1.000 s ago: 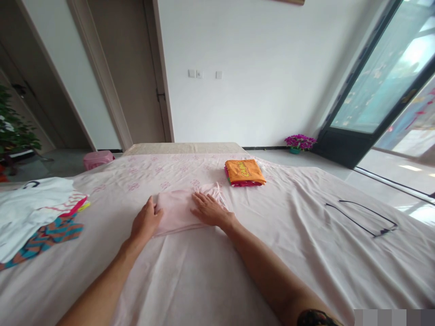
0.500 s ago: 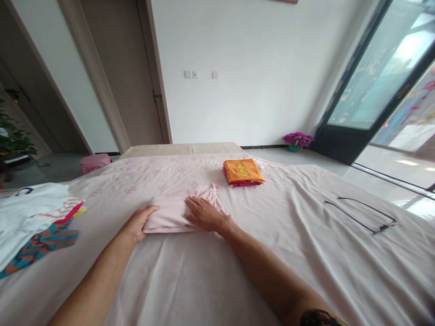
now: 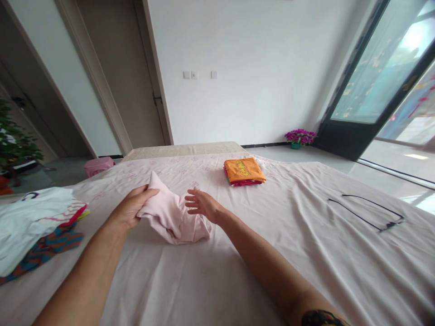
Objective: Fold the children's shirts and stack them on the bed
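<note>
A pale pink garment [image 3: 165, 208], partly folded, is lifted at its left side and rests at its right on the sheet. My left hand [image 3: 134, 206] grips its left edge, thumb on top and fingers hidden beneath. Above the garment's right part my right hand [image 3: 204, 206] hovers with fingers apart and nothing in it. What kind of garment it is cannot be made out. Beyond my right hand lies a folded stack with an orange printed garment [image 3: 244, 170] on top and red cloth under it.
A pale patterned sheet [image 3: 272, 253] covers the wide surface. At the left lies a loose heap with a white shirt [image 3: 37, 210] and a striped cloth [image 3: 50, 244]. Eyeglasses [image 3: 374, 217] lie at the right. A pink stool [image 3: 99, 166] and purple flowers [image 3: 301, 137] stand beyond.
My left hand has raised the left side of the pink garment, which lay flat before and now bends. My right hand has come up off the cloth, fingers spread.
</note>
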The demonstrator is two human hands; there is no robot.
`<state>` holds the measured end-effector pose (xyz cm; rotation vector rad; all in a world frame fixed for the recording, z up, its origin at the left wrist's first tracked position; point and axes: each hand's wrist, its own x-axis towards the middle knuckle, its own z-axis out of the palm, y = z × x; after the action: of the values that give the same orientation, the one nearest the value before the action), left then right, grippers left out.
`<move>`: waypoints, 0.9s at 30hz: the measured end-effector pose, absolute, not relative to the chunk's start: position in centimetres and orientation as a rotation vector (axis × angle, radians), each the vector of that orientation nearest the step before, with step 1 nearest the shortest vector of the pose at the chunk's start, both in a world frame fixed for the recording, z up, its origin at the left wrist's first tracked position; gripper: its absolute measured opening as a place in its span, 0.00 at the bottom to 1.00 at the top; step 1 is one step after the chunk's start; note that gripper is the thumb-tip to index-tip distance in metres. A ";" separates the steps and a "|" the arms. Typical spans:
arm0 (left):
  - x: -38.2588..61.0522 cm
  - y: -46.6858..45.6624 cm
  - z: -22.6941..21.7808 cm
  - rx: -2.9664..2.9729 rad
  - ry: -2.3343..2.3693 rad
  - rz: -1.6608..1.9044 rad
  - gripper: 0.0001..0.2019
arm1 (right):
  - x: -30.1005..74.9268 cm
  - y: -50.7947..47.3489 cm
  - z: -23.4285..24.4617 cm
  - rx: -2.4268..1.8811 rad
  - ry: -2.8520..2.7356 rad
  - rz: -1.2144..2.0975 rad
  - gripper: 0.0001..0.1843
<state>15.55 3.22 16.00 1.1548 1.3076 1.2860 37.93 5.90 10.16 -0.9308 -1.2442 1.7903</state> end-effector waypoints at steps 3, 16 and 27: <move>19.1 3.8 16.6 1.174 1.193 1.197 0.25 | 38.6 6.0 10.6 -0.911 -1.122 1.929 0.34; 24.3 5.1 10.9 1.623 1.472 1.322 0.24 | 38.1 7.4 8.9 -0.649 -0.812 2.242 0.29; 24.7 4.5 5.0 2.378 1.720 0.973 0.29 | 39.7 7.6 8.9 -0.820 -0.712 2.191 0.32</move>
<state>24.72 4.47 4.98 2.3783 1.7199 0.9731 39.75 7.61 8.94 -0.8202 -0.7118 2.1913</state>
